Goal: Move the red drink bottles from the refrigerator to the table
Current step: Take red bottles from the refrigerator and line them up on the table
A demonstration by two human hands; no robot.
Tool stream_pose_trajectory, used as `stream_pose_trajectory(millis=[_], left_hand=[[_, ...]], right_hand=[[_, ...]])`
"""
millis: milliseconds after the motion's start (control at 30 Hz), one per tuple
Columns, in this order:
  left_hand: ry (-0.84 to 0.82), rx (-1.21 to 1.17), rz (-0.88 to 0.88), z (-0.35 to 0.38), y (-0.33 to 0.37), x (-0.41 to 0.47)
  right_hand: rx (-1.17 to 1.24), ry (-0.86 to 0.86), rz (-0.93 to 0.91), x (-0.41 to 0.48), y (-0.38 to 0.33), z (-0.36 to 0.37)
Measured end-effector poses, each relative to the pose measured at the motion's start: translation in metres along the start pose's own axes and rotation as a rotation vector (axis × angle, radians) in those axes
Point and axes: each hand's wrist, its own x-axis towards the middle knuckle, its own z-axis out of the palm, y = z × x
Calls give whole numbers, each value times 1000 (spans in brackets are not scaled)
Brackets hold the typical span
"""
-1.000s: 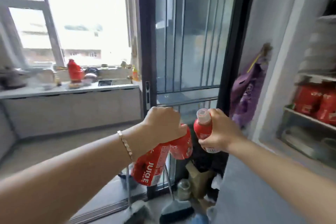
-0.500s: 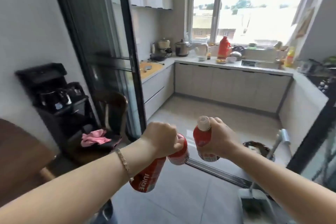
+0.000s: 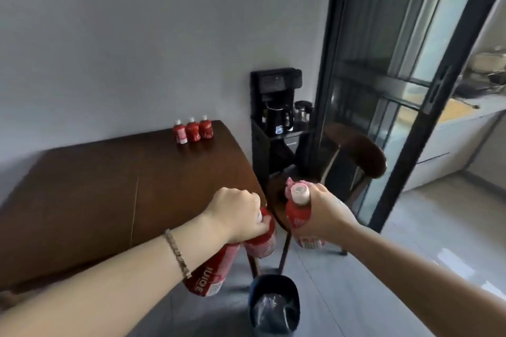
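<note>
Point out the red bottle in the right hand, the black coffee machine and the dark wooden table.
Red bottle with pale cap [image 3: 296, 212]: head view, red shoulder under the cap.
Black coffee machine [image 3: 276, 82]: head view, upper housing.
Dark wooden table [image 3: 109, 186]: head view, bare top.

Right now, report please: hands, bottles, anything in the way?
Left hand grips two bottles; right hand grips one bottle. Three bottles stand on table. Chair and bin ahead, beside table.

One wide-angle view, worn at head height, looks forward and down along both forearms: left hand [image 3: 236, 215] and right hand [image 3: 326, 217] close, low centre; brown surface [image 3: 95, 186] left; glass door [image 3: 383, 76] right.
</note>
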Motion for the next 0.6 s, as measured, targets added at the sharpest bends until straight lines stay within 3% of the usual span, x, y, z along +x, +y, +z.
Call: stream_pose_trajectory(millis=[400, 600], left_hand=[[-152, -82, -540, 63, -194, 59], [-192, -70, -594, 131, -310, 86]], right_hand=[[50, -236, -306, 222, -136, 65], [101, -277, -310, 328, -201, 137]])
